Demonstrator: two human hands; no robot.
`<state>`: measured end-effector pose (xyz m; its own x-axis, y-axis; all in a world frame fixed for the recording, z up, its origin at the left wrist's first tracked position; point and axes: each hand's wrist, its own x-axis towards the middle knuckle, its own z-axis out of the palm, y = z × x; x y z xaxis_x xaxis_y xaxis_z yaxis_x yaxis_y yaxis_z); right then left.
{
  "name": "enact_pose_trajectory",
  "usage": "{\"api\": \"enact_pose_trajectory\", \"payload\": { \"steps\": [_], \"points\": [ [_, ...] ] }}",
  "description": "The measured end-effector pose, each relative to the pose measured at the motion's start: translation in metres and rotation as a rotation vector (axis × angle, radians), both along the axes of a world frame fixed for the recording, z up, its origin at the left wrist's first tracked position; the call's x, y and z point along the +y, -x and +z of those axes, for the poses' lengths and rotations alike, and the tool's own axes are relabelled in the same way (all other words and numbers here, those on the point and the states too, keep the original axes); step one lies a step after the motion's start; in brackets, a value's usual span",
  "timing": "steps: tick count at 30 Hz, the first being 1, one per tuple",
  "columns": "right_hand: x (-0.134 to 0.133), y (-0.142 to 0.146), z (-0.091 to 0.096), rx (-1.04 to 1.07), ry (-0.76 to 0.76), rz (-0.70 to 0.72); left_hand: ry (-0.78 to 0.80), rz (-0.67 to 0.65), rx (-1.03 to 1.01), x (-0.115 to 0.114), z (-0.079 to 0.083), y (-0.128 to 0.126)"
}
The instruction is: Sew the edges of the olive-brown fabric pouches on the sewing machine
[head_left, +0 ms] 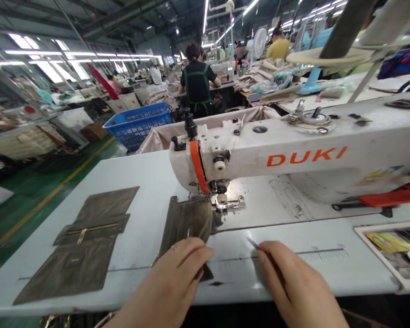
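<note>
My left hand (176, 278) lies on a dark olive fabric piece (187, 221), fingers curled and pressing its near end against the table. The far edge of that piece reaches the presser foot (225, 202) of a white DUKI sewing machine (294, 155). My right hand (294, 287) rests on the table to the right, closed round a thin dark pointed tool (256, 245) whose tip points toward the fabric. A second olive panel with a brass zipper (89, 237) lies flat at the left of the table.
A tray with bobbins (396, 248) sits at the right table edge. A blue plastic crate (138, 123) stands beyond the table. People work at benches further back, one in a black shirt (196, 84). Green floor with a yellow line runs at the left.
</note>
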<state>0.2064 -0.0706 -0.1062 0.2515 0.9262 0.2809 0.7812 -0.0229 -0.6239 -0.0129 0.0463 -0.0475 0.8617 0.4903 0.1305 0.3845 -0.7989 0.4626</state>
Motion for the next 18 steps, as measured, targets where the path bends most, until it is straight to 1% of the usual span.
{"api": "enact_pose_trajectory", "payload": {
  "steps": [2,3,5,6,8,9,10,11,13,14,18],
  "points": [
    [0.004,-0.022,0.0,-0.193,0.0,-0.053,-0.158,-0.091,-0.013,-0.009,-0.013,0.002],
    [0.006,-0.029,0.0,-0.271,-0.022,-0.07,-0.194,-0.124,-0.026,-0.014,-0.021,0.003],
    [0.008,-0.032,0.003,-0.354,-0.115,-0.058,-0.194,-0.119,-0.046,-0.02,-0.033,0.004],
    [0.008,-0.028,0.005,-0.362,-0.181,-0.005,-0.173,-0.096,-0.057,-0.022,-0.036,0.005],
    [0.006,-0.013,0.006,-0.336,-0.304,0.203,-0.12,-0.052,-0.079,-0.024,-0.038,0.007],
    [0.006,-0.003,0.006,-0.314,-0.352,0.314,-0.099,-0.042,-0.097,-0.025,-0.038,0.008],
    [0.006,0.007,0.005,-0.296,-0.382,0.394,-0.078,-0.036,-0.123,-0.025,-0.037,0.009],
    [0.006,0.016,0.002,-0.279,-0.402,0.431,-0.05,-0.03,-0.15,-0.025,-0.036,0.009],
    [0.008,0.029,-0.003,-0.254,-0.432,0.441,-0.003,0.001,-0.187,-0.025,-0.035,0.01],
    [0.01,0.033,-0.006,-0.247,-0.445,0.444,-0.005,0.013,-0.202,-0.025,-0.036,0.009],
    [0.014,0.034,-0.012,-0.265,-0.503,0.498,-0.126,-0.015,-0.228,-0.026,-0.04,0.007]
  ]
}}
